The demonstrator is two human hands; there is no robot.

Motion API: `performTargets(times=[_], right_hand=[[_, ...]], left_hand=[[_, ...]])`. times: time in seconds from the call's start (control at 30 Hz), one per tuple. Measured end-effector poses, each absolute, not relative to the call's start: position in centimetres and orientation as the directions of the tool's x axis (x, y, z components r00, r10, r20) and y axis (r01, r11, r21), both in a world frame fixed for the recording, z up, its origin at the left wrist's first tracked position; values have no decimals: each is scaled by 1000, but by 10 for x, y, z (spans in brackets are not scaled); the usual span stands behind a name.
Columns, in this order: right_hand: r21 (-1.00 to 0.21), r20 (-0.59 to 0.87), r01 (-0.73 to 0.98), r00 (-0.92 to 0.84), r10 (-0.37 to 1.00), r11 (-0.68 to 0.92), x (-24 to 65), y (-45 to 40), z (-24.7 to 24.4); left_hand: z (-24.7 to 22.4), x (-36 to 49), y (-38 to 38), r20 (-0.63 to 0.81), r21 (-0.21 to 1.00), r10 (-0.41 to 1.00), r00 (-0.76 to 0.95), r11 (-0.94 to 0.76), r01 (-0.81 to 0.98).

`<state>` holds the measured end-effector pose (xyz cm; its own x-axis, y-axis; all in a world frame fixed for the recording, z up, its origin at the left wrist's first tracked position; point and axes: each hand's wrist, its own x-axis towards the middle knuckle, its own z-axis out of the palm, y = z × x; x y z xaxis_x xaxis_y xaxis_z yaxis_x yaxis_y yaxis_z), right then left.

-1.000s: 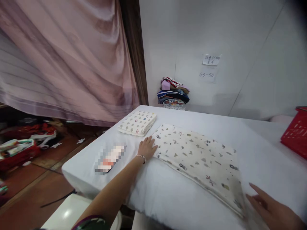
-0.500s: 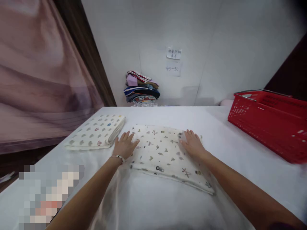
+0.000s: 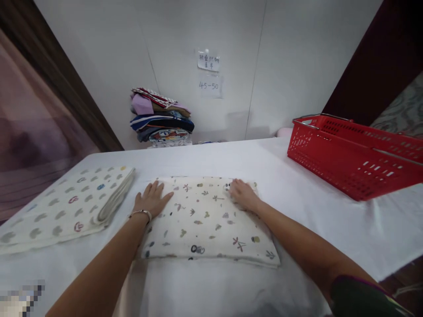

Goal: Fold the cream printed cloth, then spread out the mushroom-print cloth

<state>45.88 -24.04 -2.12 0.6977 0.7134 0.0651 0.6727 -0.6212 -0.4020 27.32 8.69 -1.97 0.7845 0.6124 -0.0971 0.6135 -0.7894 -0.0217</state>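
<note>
A folded white cloth with small plant and animal prints (image 3: 205, 220) lies flat in front of me on the white-covered table (image 3: 218, 160). My left hand (image 3: 152, 200), with a bracelet at the wrist, rests on its left edge, fingers spread. On its upper right part lies my right hand (image 3: 243, 193), palm down, the fingers partly bent against the fabric but not wrapped round it. Left of it is another folded white cloth with grey heart-like shapes (image 3: 79, 200).
A red plastic basket (image 3: 350, 154) stands at the right on the table. Behind the far edge is a stack of folded fabrics (image 3: 161, 119). Two paper notes (image 3: 209, 72) hang on the wall. Pink curtain fabric (image 3: 39, 119) hangs at the left.
The view has turned right and moved closer. The printed cloth looks straighter, its front edge now nearly level. My right hand's fingers are more bent; my left hand stays spread at the left edge.
</note>
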Motion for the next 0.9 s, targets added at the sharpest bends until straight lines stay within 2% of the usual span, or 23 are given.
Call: performTargets(times=[0.1, 0.17, 0.3, 0.6, 0.7, 0.8, 0.9], right_hand=[[-510, 157, 552, 814, 559, -660, 487, -265, -11], [-540, 101, 456, 870, 483, -708, 505, -282, -8], [-548, -38, 402, 864, 502, -734, 524, -296, -9], [-547, -173, 346, 844, 508, -762, 536, -276, -4], [-647, -152, 298, 851, 502, -701, 533, -279, -7], [-829, -235, 70, 857, 459, -556, 530, -283, -9], [-879, -363, -140, 816, 449, -456, 529, -285, -8]], left_hand=[[-18, 274, 84, -83, -24, 613, 786, -789, 613], [-15, 274, 81, -87, -24, 615, 784, -788, 615], [-8, 274, 76, -108, -17, 622, 776, -781, 624], [-17, 272, 82, -84, 16, 616, 783, -785, 620], [-19, 271, 83, -65, 36, 604, 794, -794, 607], [-19, 270, 83, -47, 50, 598, 800, -799, 599], [-18, 270, 83, -63, 61, 598, 799, -797, 601]])
